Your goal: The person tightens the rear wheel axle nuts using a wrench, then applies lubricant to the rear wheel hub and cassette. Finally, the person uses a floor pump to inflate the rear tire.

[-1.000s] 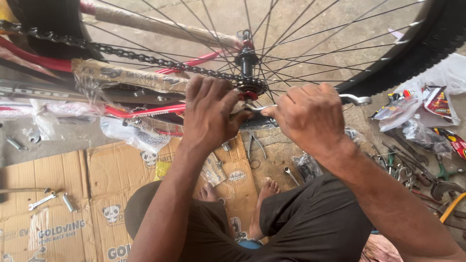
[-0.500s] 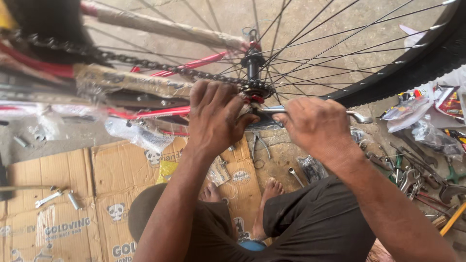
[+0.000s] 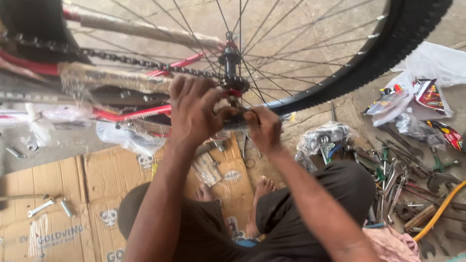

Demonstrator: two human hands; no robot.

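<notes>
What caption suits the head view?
Both hands, left hand and right hand, work at a bicycle wheel hub beside the chain.

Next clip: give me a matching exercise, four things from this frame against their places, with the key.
Things:
1. left hand
2. right hand
3. small wrench
4. yellow hose

Places:
A. far right, on the floor
B. on cardboard, lower left
C. on the red frame by the chain
D. just below the wheel hub

Pairs: 1-C, 2-D, 3-B, 4-A

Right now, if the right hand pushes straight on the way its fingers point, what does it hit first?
Probably the rear axle end just below the hub: the right hand points up-left toward it, beside the left hand. Depth unclear.
</notes>
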